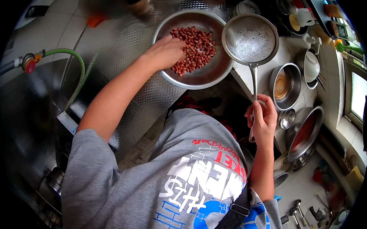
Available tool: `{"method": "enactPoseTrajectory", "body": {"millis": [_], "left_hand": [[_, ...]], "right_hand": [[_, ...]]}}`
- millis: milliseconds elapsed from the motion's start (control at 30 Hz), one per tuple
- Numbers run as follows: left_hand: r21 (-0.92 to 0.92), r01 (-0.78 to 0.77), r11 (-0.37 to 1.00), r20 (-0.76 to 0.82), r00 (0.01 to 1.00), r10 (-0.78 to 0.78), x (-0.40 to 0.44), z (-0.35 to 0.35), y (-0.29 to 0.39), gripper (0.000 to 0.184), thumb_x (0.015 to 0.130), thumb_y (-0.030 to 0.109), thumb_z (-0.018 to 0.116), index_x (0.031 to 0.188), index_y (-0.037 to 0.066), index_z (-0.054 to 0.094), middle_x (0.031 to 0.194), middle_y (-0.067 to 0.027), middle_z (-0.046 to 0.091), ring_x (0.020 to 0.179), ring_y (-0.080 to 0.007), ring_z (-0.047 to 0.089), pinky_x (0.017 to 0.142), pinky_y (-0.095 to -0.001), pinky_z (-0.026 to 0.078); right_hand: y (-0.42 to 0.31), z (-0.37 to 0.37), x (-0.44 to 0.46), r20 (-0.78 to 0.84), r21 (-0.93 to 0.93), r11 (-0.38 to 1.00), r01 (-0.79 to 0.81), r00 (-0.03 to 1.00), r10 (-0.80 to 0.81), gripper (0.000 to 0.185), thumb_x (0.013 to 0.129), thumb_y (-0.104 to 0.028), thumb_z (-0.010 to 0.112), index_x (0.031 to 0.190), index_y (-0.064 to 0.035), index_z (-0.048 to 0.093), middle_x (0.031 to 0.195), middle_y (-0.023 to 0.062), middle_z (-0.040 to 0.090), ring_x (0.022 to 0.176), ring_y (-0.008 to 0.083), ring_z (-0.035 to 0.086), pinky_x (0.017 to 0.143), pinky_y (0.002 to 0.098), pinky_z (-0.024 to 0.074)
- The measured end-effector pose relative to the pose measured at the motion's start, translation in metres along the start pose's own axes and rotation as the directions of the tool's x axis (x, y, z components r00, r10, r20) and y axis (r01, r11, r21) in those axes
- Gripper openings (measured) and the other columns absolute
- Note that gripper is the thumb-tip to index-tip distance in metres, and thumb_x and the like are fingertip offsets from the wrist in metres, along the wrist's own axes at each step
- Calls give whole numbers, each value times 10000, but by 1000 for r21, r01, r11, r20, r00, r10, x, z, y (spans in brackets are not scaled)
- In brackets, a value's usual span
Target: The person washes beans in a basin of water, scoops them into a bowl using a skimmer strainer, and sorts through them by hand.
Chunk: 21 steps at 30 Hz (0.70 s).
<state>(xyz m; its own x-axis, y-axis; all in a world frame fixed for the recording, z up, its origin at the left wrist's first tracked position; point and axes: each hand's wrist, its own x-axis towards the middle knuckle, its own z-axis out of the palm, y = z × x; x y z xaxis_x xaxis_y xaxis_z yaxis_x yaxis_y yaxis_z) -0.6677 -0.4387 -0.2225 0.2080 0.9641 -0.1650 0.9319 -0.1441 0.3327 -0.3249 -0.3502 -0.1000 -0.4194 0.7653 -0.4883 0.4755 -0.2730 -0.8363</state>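
Observation:
A wide metal bowl (222, 71) holds a heap of red-skinned peanuts (196, 50). My left hand (168, 52) reaches over its left rim, with the fingers curled down into the peanuts; the fingertips are hidden. To the right, my right hand (263, 115) is closed around the long metal handle of a round fine-mesh strainer (250, 40). The strainer's mesh faces up, with small specks on it and no peanuts. Its rim overlaps the bowl's right edge from my viewpoint; whether they touch I cannot tell.
A textured metal worktop (139, 92) lies under the bowl. Right of me are a metal pot (285, 86), a ladle (287, 119) and a large basin (305, 134). At left, a green hose (82, 62) runs from a red-knobbed valve (29, 65). Several utensils (297, 211) lie at lower right.

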Motion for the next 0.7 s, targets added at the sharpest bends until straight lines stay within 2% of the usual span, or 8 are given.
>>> {"method": "enactPoseTrajectory", "body": {"millis": [133,233,433,533,700], "left_hand": [[53,-39,998,-74,996,43,0,8,-4,132,824,84,628,851,98,757,1066,-66,655,1089,-244,603,966,-382,441],[54,-27,998,-3,1000,27,2,4,-3,138,824,86,625,850,103,759,1060,-62,655,1091,-237,605,971,-379,442],[40,-57,998,-33,998,59,-1,8,-5,117,817,89,632,819,106,748,1000,-51,642,1063,-223,610,956,-375,444],[29,-61,998,9,998,61,0,4,-3,111,822,81,630,823,100,739,967,-45,638,1041,-220,614,936,-372,446],[56,-47,997,-6,999,47,0,10,-3,111,834,73,627,868,99,730,950,-48,639,1019,-226,618,914,-374,446]], "right_hand": [[3,-1,0,-3,2,1000,7,1000,-7,173,1062,-134,555,1168,-3,593,678,47,614,486,60,471,450,222,370],[3,-1,0,3,5,1000,16,1000,-16,171,1061,-131,556,1167,-2,593,676,46,614,482,60,470,447,222,368],[2,1,1,5,8,1000,16,1000,-16,169,1061,-131,557,1163,-2,592,677,46,614,479,60,469,446,222,365],[2,2,1,10,10,1000,16,1000,-16,170,1062,-135,559,1163,-2,591,678,46,613,481,59,467,447,221,364],[0,3,1,15,2,1000,4,1000,-4,173,1062,-140,561,1164,-3,589,682,46,612,486,58,468,450,221,365]]}}
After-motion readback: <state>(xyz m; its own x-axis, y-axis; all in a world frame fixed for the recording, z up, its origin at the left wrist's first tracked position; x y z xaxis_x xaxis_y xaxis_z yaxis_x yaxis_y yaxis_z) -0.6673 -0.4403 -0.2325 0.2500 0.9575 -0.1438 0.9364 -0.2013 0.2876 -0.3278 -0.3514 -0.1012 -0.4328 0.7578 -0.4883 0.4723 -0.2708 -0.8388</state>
